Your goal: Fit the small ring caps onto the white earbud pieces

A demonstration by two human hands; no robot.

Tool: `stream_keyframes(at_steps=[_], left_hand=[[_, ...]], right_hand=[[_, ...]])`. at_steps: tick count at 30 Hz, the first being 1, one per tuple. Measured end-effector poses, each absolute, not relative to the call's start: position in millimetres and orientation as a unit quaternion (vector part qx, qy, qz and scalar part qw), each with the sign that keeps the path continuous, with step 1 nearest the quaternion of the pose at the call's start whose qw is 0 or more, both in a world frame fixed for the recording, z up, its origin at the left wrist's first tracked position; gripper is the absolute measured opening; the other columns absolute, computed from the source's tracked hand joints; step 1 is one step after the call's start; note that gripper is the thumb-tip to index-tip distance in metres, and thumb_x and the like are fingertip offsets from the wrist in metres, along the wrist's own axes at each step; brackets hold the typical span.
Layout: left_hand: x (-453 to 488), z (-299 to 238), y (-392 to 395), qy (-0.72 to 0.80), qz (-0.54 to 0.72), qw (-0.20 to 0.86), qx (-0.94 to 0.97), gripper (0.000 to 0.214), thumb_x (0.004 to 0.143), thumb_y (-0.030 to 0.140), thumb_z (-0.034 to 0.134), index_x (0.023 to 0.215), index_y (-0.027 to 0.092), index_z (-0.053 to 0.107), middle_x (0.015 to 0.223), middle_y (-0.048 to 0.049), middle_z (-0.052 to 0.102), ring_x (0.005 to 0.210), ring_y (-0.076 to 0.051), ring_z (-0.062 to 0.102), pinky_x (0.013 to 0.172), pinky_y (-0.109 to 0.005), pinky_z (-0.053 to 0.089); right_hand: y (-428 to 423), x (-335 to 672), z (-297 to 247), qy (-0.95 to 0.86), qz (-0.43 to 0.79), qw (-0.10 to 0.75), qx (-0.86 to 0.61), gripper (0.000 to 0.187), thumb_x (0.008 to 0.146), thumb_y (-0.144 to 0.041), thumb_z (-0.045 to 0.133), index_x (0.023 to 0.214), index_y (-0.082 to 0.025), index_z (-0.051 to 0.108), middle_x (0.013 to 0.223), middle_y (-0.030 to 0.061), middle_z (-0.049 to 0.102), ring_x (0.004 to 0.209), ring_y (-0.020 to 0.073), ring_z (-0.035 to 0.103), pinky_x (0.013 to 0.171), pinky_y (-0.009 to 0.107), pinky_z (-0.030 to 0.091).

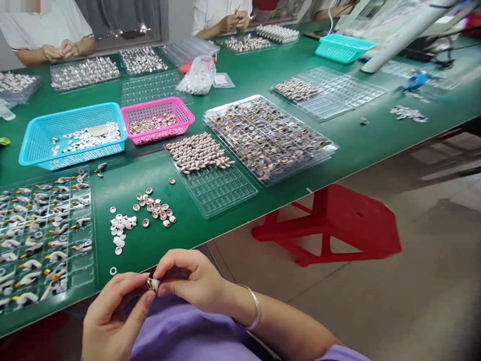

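Note:
Just off the table's front edge, my left hand (118, 313) and my right hand (191, 281) meet over a small white part with dark and yellow bits (153, 285). Thumb and fingertips of both hands pinch it, hiding much of its shape. Beyond them on the green table lie a pile of small white caps (121, 228) and a cluster of beige cup-shaped pieces (154, 205). A single white ring (113, 271) rests near my left fingers. On the left, a clear compartment tray (80, 263) holds many curved white-and-dark parts with yellow tips.
A blue basket (41, 150) and a pink basket (135, 138) stand behind the loose pieces. A part-filled clear tray (221, 193) and a stack of full trays (300, 165) lie to the right. A red stool (356, 220) stands beside the table. Two people work across it.

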State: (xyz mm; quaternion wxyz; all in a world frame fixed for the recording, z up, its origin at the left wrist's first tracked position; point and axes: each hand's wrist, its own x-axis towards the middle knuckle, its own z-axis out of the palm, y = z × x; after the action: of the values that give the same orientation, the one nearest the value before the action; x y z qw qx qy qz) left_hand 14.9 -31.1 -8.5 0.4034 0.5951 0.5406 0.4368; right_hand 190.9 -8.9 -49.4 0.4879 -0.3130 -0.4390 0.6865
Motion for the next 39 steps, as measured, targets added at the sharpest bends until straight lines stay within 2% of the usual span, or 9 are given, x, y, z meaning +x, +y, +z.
stream_keyframes(at_steps=[4, 12, 18, 21, 24, 29, 34, 37, 39], left_hand=[[14, -9, -30, 0.53, 0.436, 0.396, 0.61, 0.024, 0.073, 0.017, 0.079, 0.093, 0.031, 0.079, 0.087, 0.0015, 0.076, 0.074, -0.014, 0.073, 0.068, -0.017, 0.061], [11, -10, -27, 0.548, 0.419, 0.449, 0.568, 0.017, 0.072, 0.021, 0.082, 0.087, 0.03, 0.082, 0.083, -0.0004, 0.079, 0.072, -0.017, 0.075, 0.064, -0.017, 0.061], [9, -16, -30, 0.566, 0.417, 0.492, 0.514, 0.018, 0.07, 0.026, 0.084, 0.088, 0.028, 0.083, 0.085, -0.0028, 0.081, 0.074, -0.02, 0.076, 0.064, -0.019, 0.062], [8, -21, -33, 0.577, 0.418, 0.513, 0.479, 0.024, 0.069, 0.027, 0.085, 0.093, 0.03, 0.082, 0.086, -0.002, 0.082, 0.073, -0.02, 0.077, 0.065, -0.02, 0.062], [7, -23, -34, 0.578, 0.415, 0.517, 0.476, 0.021, 0.07, 0.028, 0.085, 0.09, 0.029, 0.082, 0.087, -0.002, 0.082, 0.075, -0.02, 0.078, 0.068, -0.02, 0.063], [10, -17, -34, 0.577, 0.412, 0.475, 0.522, 0.02, 0.071, 0.028, 0.083, 0.091, 0.029, 0.082, 0.087, -0.0015, 0.081, 0.074, -0.019, 0.076, 0.067, -0.02, 0.062], [22, -10, -38, 0.602, 0.445, 0.426, 0.508, 0.017, 0.069, 0.032, 0.084, 0.085, 0.028, 0.081, 0.087, -0.001, 0.077, 0.077, -0.017, 0.072, 0.071, -0.019, 0.059], [27, -7, -41, 0.617, 0.442, 0.445, 0.475, 0.02, 0.068, 0.038, 0.084, 0.083, 0.026, 0.079, 0.083, -0.0005, 0.075, 0.074, -0.016, 0.069, 0.069, -0.019, 0.058], [28, -7, -41, 0.62, 0.434, 0.466, 0.458, 0.022, 0.069, 0.04, 0.084, 0.084, 0.025, 0.077, 0.08, 0.0003, 0.073, 0.072, -0.015, 0.068, 0.068, -0.019, 0.057]], right_hand=[[-9, 188, -49, -0.443, 0.673, 0.499, -0.318, 0.016, 0.076, -0.025, 0.081, 0.085, -0.016, 0.071, 0.084, 0.0026, 0.07, 0.074, 0.0129, 0.071, 0.072, 0.023, 0.06], [-7, 189, -46, -0.604, 0.454, 0.567, -0.329, 0.004, 0.084, -0.014, 0.074, 0.086, -0.017, 0.072, 0.08, 0.0044, 0.073, 0.075, 0.0131, 0.069, 0.071, 0.022, 0.058], [-9, 189, -44, -0.624, 0.411, 0.593, -0.3, 0.005, 0.089, -0.012, 0.069, 0.091, -0.016, 0.072, 0.088, 0.0064, 0.072, 0.074, 0.0112, 0.07, 0.07, 0.019, 0.06], [-10, 190, -44, -0.624, 0.415, 0.592, -0.296, 0.006, 0.089, -0.013, 0.069, 0.092, -0.016, 0.072, 0.088, 0.0063, 0.073, 0.074, 0.0109, 0.071, 0.07, 0.019, 0.061], [-10, 191, -44, -0.625, 0.422, 0.583, -0.303, 0.005, 0.089, -0.013, 0.069, 0.091, -0.016, 0.072, 0.087, 0.0064, 0.074, 0.074, 0.0116, 0.071, 0.071, 0.02, 0.061], [-9, 195, -44, -0.63, 0.44, 0.551, -0.324, 0.004, 0.089, -0.016, 0.069, 0.088, -0.018, 0.072, 0.083, 0.0053, 0.075, 0.075, 0.013, 0.071, 0.072, 0.022, 0.06], [-9, 195, -43, -0.557, 0.552, 0.516, -0.345, 0.002, 0.081, -0.016, 0.075, 0.083, -0.017, 0.073, 0.079, 0.0036, 0.074, 0.072, 0.0137, 0.07, 0.07, 0.023, 0.058], [-10, 193, -42, -0.492, 0.632, 0.49, -0.343, 0.004, 0.079, -0.018, 0.076, 0.08, -0.016, 0.073, 0.079, 0.003, 0.072, 0.073, 0.0138, 0.07, 0.07, 0.023, 0.058], [-10, 193, -42, -0.447, 0.683, 0.467, -0.34, 0.012, 0.076, -0.024, 0.079, 0.078, -0.016, 0.072, 0.079, 0.0026, 0.071, 0.073, 0.014, 0.069, 0.071, 0.025, 0.058]])
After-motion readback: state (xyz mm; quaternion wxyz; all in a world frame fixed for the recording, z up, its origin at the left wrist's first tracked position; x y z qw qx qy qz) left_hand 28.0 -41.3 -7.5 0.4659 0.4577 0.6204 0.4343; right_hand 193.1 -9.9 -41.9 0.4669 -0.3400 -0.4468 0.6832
